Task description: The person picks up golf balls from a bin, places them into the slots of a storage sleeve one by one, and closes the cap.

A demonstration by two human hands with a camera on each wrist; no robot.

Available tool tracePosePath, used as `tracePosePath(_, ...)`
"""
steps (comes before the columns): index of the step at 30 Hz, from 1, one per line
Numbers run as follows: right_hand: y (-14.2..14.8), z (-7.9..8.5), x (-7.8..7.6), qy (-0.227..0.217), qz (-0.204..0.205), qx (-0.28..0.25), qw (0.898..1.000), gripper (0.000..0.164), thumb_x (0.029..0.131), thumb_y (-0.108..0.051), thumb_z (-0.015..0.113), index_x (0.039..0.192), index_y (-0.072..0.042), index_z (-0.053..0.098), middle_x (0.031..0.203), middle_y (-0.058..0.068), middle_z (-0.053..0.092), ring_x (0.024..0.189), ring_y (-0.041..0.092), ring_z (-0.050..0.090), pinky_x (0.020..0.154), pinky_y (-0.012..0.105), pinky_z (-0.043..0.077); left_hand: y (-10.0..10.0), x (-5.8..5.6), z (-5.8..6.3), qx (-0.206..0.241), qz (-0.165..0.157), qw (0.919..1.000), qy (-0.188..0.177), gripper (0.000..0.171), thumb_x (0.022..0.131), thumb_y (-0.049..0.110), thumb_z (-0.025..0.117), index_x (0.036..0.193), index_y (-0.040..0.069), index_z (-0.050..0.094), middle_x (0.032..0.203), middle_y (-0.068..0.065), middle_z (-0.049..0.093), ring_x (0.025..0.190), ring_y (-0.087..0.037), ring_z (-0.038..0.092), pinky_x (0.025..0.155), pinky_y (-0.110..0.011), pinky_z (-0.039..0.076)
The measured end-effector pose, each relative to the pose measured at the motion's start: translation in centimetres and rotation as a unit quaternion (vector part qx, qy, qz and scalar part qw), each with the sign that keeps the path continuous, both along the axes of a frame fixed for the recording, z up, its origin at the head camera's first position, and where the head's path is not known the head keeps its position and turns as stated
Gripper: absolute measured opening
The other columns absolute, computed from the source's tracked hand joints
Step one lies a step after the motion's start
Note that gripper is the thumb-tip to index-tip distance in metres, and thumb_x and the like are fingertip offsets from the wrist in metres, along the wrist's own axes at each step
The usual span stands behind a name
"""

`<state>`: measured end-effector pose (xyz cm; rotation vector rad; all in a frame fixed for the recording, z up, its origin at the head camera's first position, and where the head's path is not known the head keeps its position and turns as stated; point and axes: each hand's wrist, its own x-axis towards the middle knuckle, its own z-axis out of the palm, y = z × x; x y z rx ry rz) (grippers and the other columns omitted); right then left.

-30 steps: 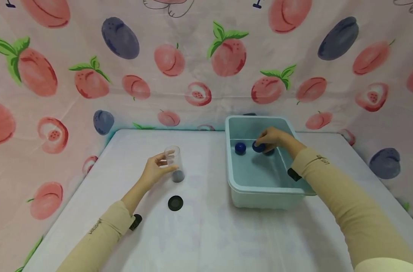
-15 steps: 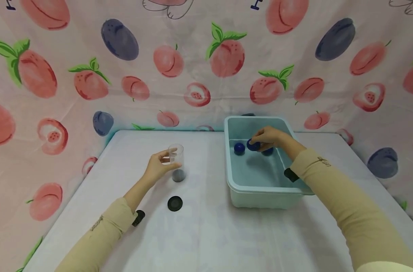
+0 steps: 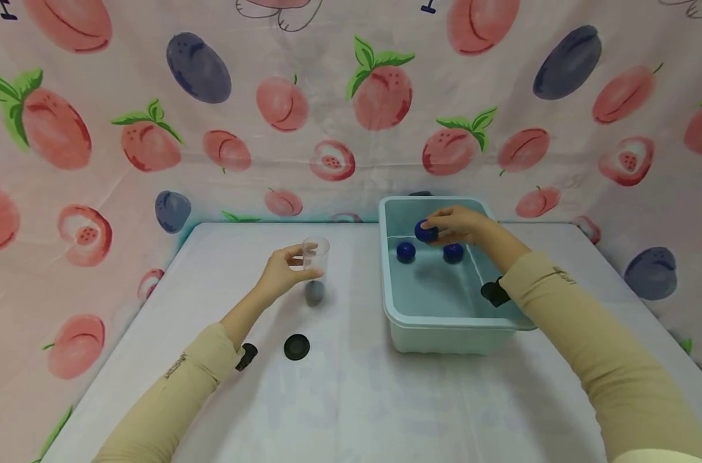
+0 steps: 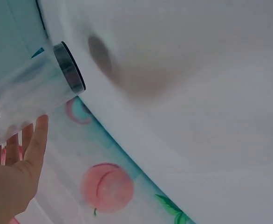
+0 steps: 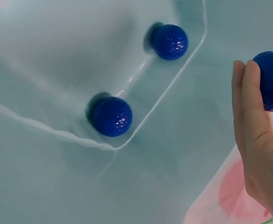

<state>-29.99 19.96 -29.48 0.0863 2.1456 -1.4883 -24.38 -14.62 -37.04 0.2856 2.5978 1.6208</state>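
Observation:
My left hand (image 3: 287, 273) grips a clear plastic tube (image 3: 316, 257) with its open end up; its dark base (image 4: 70, 67) hangs above the table, with a shadow below in the left wrist view. My right hand (image 3: 458, 225) pinches a blue golf ball (image 3: 426, 231) over the pale blue bin (image 3: 443, 321). In the right wrist view the dimpled ball (image 5: 272, 81) sits against the straight fingers (image 5: 253, 98). Two more blue golf balls lie on the bin's floor, a left ball (image 3: 405, 252) and a right ball (image 3: 453, 253).
A round black lid (image 3: 296, 347) lies flat on the white table (image 3: 351, 399), nearer me than the tube. The bin's walls rise around the loose balls. A fruit-print cloth (image 3: 339, 96) hangs behind the table and at both sides.
My right hand has raised the golf ball from near the bin's floor and moved it slightly left. My left hand has lifted the tube and shifted it right.

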Motion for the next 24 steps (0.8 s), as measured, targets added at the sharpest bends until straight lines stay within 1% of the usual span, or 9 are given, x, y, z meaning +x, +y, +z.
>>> tracePosePath(2,0.0,0.2,0.0,-0.003,-0.008,-0.023,1.000,0.047,0.097,-0.017,0.052,0.137,0.003,0.038,0.138,0.021,0.039,0.108,0.028,0.060,0.095,0.032,0.051,0.4,-0.2,0.1,-0.001,-0.001,1.0000,0.009,0.057,0.078,0.015,0.077,0.131,0.009,0.056,0.130,-0.015,0.058,0.116,-0.031,0.057,0.093,-0.043,0.050)
tracePosePath(4,0.0,0.4,0.1,-0.005,-0.012,-0.043,0.999,0.043,0.096,-0.018,0.054,0.132,0.002,0.042,0.127,0.015,0.045,0.092,0.018,0.063,0.090,0.030,0.053,0.8,-0.4,0.3,-0.002,0.000,0.9997,0.023,0.057,0.078,0.014,0.077,0.131,0.008,0.056,0.130,-0.014,0.059,0.116,-0.031,0.057,0.093,-0.044,0.050)
tracePosePath(6,-0.1,0.7,0.2,-0.007,-0.016,-0.065,0.998,0.040,0.095,-0.018,0.055,0.129,0.001,0.044,0.116,0.011,0.049,0.083,0.013,0.064,0.088,0.030,0.054,1.2,-0.5,0.4,-0.001,0.004,0.9993,0.037,0.057,0.077,0.014,0.077,0.130,0.008,0.056,0.129,-0.013,0.060,0.115,-0.031,0.058,0.092,-0.044,0.051)
tracePosePath(9,-0.3,1.2,0.4,-0.005,-0.018,-0.091,0.996,0.036,0.095,-0.016,0.056,0.126,0.000,0.045,0.106,0.008,0.053,0.081,0.013,0.065,0.084,0.029,0.056,1.8,-0.7,1.0,-0.001,0.007,0.9986,0.052,0.056,0.077,0.013,0.078,0.129,0.010,0.058,0.127,-0.012,0.061,0.114,-0.031,0.058,0.090,-0.044,0.052)
tracePosePath(12,-0.5,1.7,0.8,-0.004,-0.024,-0.112,0.993,0.032,0.095,-0.014,0.055,0.122,-0.001,0.045,0.100,0.006,0.056,0.081,0.014,0.066,0.080,0.027,0.057,2.4,-0.7,1.6,-0.010,0.004,0.9980,0.063,0.056,0.076,0.015,0.079,0.129,0.012,0.058,0.124,-0.011,0.063,0.113,-0.030,0.058,0.088,-0.043,0.053)
tracePosePath(15,-0.6,2.1,1.1,-0.002,-0.020,-0.122,0.992,0.039,0.095,-0.014,0.055,0.128,0.001,0.041,0.098,0.005,0.057,0.081,0.015,0.067,0.079,0.027,0.057,2.8,-0.8,2.1,-0.018,0.001,0.9973,0.071,0.056,0.076,0.017,0.079,0.128,0.013,0.059,0.121,-0.012,0.064,0.111,-0.030,0.058,0.085,-0.042,0.053)
tracePosePath(19,-0.8,2.5,1.6,-0.005,-0.007,-0.136,0.991,0.053,0.095,-0.014,0.055,0.139,0.005,0.032,0.096,0.004,0.060,0.082,0.015,0.067,0.078,0.027,0.057,3.4,-0.8,2.6,-0.027,0.000,0.9962,0.082,0.056,0.076,0.019,0.079,0.128,0.014,0.060,0.118,-0.012,0.065,0.108,-0.029,0.059,0.082,-0.039,0.054)
tracePosePath(22,-0.9,2.7,1.9,-0.009,-0.006,-0.151,0.989,0.054,0.095,-0.014,0.055,0.140,0.005,0.031,0.095,0.003,0.061,0.083,0.014,0.067,0.077,0.028,0.057,3.8,-0.7,2.9,-0.026,0.000,0.9960,0.085,0.056,0.076,0.021,0.080,0.128,0.017,0.060,0.118,-0.010,0.065,0.107,-0.028,0.059,0.082,-0.038,0.054)
tracePosePath(24,-1.1,2.8,2.2,-0.009,-0.008,-0.153,0.988,0.053,0.094,-0.014,0.055,0.138,0.005,0.032,0.099,0.004,0.060,0.083,0.014,0.067,0.078,0.029,0.057,4.0,-0.6,3.0,-0.024,0.003,0.9961,0.085,0.055,0.075,0.022,0.080,0.127,0.017,0.061,0.118,-0.010,0.065,0.106,-0.027,0.059,0.084,-0.038,0.054)
